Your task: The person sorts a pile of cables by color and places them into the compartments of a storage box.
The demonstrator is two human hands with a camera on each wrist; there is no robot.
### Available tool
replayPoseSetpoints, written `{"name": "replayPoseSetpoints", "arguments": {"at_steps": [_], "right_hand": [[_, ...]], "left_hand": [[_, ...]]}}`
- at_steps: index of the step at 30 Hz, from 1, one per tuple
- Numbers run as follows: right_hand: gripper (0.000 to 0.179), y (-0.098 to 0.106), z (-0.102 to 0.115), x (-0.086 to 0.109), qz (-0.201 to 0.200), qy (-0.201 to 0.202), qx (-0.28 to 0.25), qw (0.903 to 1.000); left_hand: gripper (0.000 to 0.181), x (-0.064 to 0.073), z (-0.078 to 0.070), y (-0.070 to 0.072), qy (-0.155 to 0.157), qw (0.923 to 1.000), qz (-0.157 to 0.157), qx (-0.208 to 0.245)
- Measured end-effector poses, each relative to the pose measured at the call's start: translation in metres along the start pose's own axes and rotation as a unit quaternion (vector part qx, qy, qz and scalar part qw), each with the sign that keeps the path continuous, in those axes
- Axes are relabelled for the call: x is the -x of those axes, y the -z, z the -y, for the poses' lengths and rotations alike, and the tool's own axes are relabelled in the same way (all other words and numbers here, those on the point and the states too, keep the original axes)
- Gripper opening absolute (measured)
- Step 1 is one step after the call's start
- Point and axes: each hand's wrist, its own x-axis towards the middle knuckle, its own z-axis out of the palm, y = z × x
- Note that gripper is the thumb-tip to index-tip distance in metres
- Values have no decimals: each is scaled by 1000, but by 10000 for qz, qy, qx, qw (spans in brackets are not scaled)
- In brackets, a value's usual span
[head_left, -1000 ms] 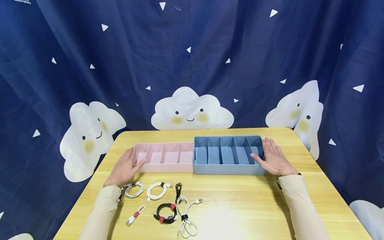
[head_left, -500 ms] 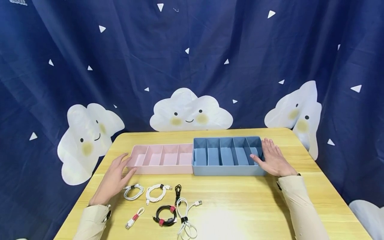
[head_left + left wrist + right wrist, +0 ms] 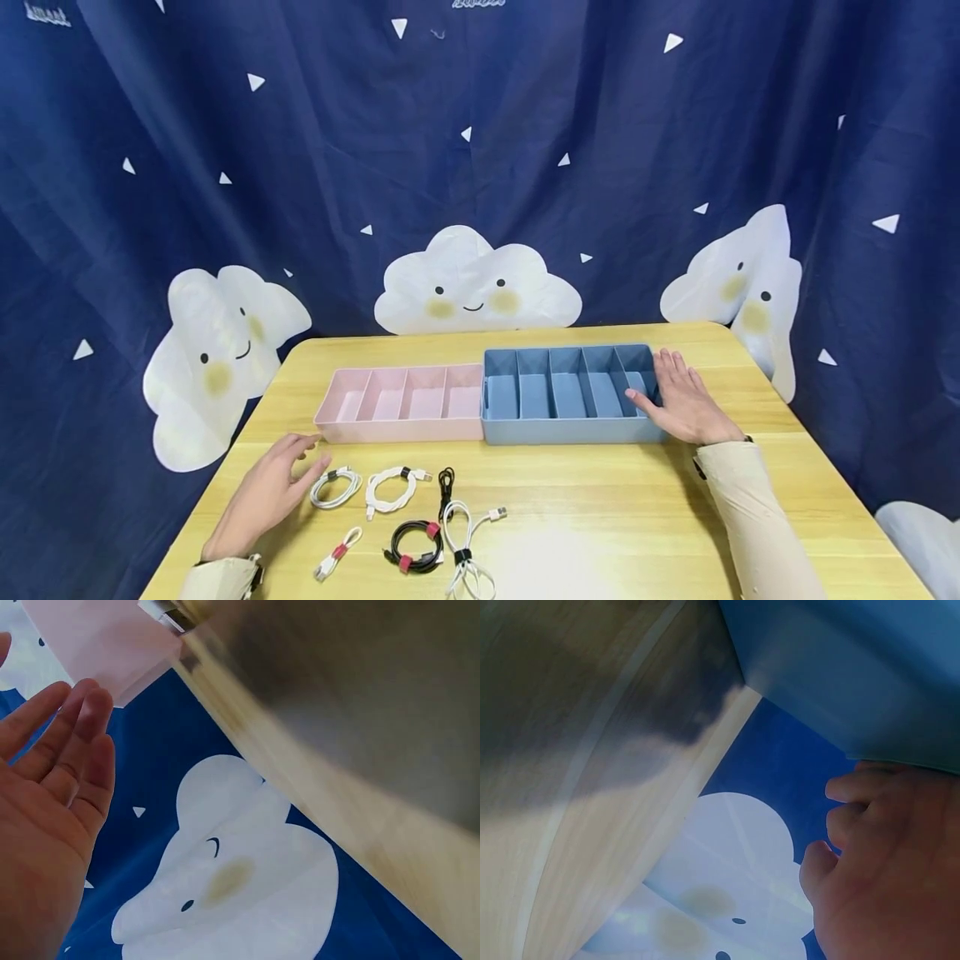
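My left hand (image 3: pixel 260 497), fingers slightly bent and spread, hovers left of a white coiled cable (image 3: pixel 335 488) with a black tie and holds nothing. In the left wrist view the palm and fingers of the left hand (image 3: pixel 56 772) show, with the pink box (image 3: pixel 112 645) beyond them. On the table, the pink divided box (image 3: pixel 405 431) stands end to end with the larger blue divided box (image 3: pixel 570 432). My right hand (image 3: pixel 688 406) rests at the blue box's right end, its thumb over the rim and its fingers extended along the outer side.
More cables lie in front of the boxes: a white braided coil (image 3: pixel 390 490), a short white cable with a red tie (image 3: pixel 339 553), a black coil (image 3: pixel 415 547), a small black bundle (image 3: pixel 447 483) and a white looped cable (image 3: pixel 462 553). A dark blue curtain (image 3: pixel 480 167) hangs behind the table.
My left hand has let go of the pink box's left end and moved back toward me, down beside the white coiled cable. The right hand stays at the blue box.
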Motion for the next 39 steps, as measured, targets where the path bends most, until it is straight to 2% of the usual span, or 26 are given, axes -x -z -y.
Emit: {"name": "replayPoseSetpoints", "arguments": {"at_steps": [10, 19, 28, 35, 39], "right_hand": [[105, -1, -1, 0, -39, -7, -106, 9999], [104, -1, 0, 1, -83, 4, -121, 9999], [104, -1, -1, 2, -97, -4, -175, 9998], [104, -2, -2, 0, -95, -23, -121, 9999], [104, -2, -1, 1, -85, -22, -147, 9999]], "left_hand": [[52, 12, 5, -6, -149, 9996, 124, -212], [54, 20, 5, -9, -78, 9986, 411, -325], [56, 23, 3, -9, -6, 9983, 479, -346], [60, 26, 1, -9, 126, 9972, 660, -334], [59, 28, 2, -11, 113, 9972, 643, -377]]}}
